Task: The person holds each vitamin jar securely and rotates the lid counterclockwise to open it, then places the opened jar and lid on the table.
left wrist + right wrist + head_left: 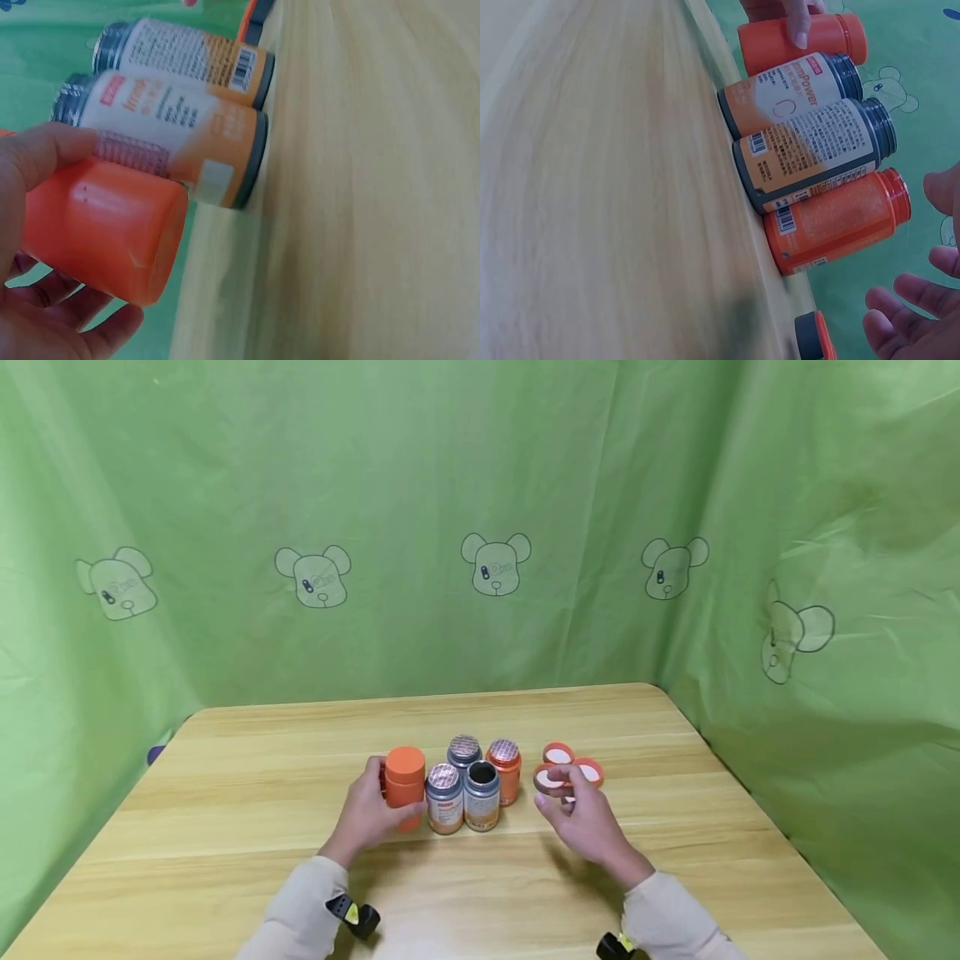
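Note:
My left hand (367,814) grips an orange bottle (406,781) with its orange lid on, thumb on the near side. Right beside it stands a grey-and-orange labelled bottle (446,806) with a foil seal. Next to that is a similar bottle (482,803) whose mouth is dark and uncovered. Behind them are a foil-sealed grey bottle (465,750) and a foil-sealed orange bottle (507,777). My right hand (591,828) hovers by several upturned lids (558,753), partly covering them in the head view. In the right wrist view its fingers (922,296) are loosely bent around nothing.
All of this stands on a wood-grain table (247,785). Green sheeting (405,635) with bear-head drawings hangs behind and along both sides. A small purple object (155,753) shows at the table's left edge.

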{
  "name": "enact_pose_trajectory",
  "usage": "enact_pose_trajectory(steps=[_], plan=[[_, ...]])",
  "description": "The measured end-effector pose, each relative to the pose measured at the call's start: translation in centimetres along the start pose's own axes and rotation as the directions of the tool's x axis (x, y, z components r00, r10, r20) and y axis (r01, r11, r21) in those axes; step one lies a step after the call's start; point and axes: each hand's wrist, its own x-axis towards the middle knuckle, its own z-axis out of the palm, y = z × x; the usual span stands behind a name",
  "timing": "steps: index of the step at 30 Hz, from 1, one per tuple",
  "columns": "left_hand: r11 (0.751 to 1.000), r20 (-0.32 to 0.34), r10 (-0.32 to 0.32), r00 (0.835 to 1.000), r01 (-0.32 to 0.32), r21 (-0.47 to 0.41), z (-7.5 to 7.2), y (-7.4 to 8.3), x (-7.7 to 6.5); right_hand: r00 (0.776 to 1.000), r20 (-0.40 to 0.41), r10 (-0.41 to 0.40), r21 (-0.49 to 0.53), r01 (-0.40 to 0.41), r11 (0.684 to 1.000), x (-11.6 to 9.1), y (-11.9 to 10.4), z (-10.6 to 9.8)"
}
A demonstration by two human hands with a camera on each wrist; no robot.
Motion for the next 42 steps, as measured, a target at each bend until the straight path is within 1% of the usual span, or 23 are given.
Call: enact_pose_trajectory(steps=[2, 4, 7, 10, 12, 15, 18, 20, 22, 25, 26, 28, 31, 34, 36, 38, 42], plan=[[1.0, 0.003, 0.015, 1.0, -0.015, -0.006, 0.0, 0.4, -0.3, 1.0, 0.002, -0.007, 0.002, 0.007, 1.0, 0.0, -0.2, 0.0], [0.999, 0.007, 0.047, 0.999, -0.047, -0.007, 0.0, 0.8, -0.7, 1.0, 0.001, -0.014, 0.008, 0.014, 1.0, -0.1, -0.5, 0.0], [0.994, 0.016, 0.108, 0.994, -0.108, 0.006, 0.2, 1.5, -1.1, 1.0, 0.0, -0.024, 0.027, 0.024, 0.999, -0.1, -0.9, 0.0], [0.985, 0.041, 0.172, 0.984, -0.173, 0.017, 0.6, 2.1, -1.4, 0.999, -0.003, -0.034, 0.041, 0.034, 0.999, -0.2, -1.4, 0.1], [0.976, 0.069, 0.212, 0.975, -0.214, 0.022, 1.0, 2.6, -1.6, 0.999, -0.008, -0.053, 0.047, 0.053, 0.997, -0.3, -1.7, 0.2], [0.961, 0.113, 0.27, 0.956, -0.275, 0.031, 1.7, 3.3, -1.9, 0.994, -0.011, -0.104, 0.048, 0.105, 0.993, -0.5, -2.3, 0.4], [0.936, 0.148, 0.335, 0.931, -0.346, 0.06, 2.3, 4.0, -2.1, 0.985, 0.001, -0.171, 0.054, 0.17, 0.984, -0.5, -2.8, 0.6], [0.918, 0.173, 0.369, 0.913, -0.388, 0.086, 2.8, 4.6, -2.3, 0.976, 0.016, -0.217, 0.058, 0.216, 0.975, -0.6, -3.2, 0.7], [0.901, 0.205, 0.389, 0.898, -0.417, 0.119, 3.2, 5.1, -2.6, 0.958, 0.031, -0.284, 0.065, 0.281, 0.957, -0.6, -3.5, 0.7], [0.879, 0.25, 0.399, 0.882, -0.446, 0.169, 3.8, 5.8, -3.1, 0.928, 0.063, -0.368, 0.092, 0.362, 0.928, -0.7, -3.9, 0.8], [0.871, 0.259, 0.406, 0.877, -0.457, 0.182, 4.0, 5.9, -3.2, 0.918, 0.078, -0.389, 0.103, 0.381, 0.919, -0.8, -4.0, 0.8], [0.856, 0.275, 0.408, 0.871, -0.47, 0.216, 4.3, 6.2, -3.3, 0.901, 0.113, -0.419, 0.11, 0.408, 0.907, -0.8, -4.1, 0.8], [0.832, 0.284, 0.413, 0.865, -0.485, 0.269, 4.8, 6.6, -3.4, 0.891, 0.179, -0.418, 0.053, 0.415, 0.908, -0.8, -4.4, 0.9], [0.811, 0.292, 0.407, 0.866, -0.489, 0.32, 5.2, 6.8, -3.6, 0.901, 0.235, -0.364, -0.045, 0.384, 0.922, -0.9, -4.9, 1.0], [0.805, 0.299, 0.4, 0.866, -0.488, 0.337, 5.4, 7.0, -3.7, 0.917, 0.254, -0.308, -0.095, 0.341, 0.935, -1.0, -5.2, 1.1], [0.806, 0.31, 0.387, 0.868, -0.482, 0.344, 5.5, 7.0, -3.8, 0.932, 0.263, -0.248, -0.122, 0.287, 0.95, -1.1, -5.4, 1.2], [0.81, 0.329, 0.362, 0.872, -0.469, 0.353, 5.5, 7.1, -3.9, 0.947, 0.271, -0.172, -0.147, 0.217, 0.965, -1.2, -5.5, 1.3]])
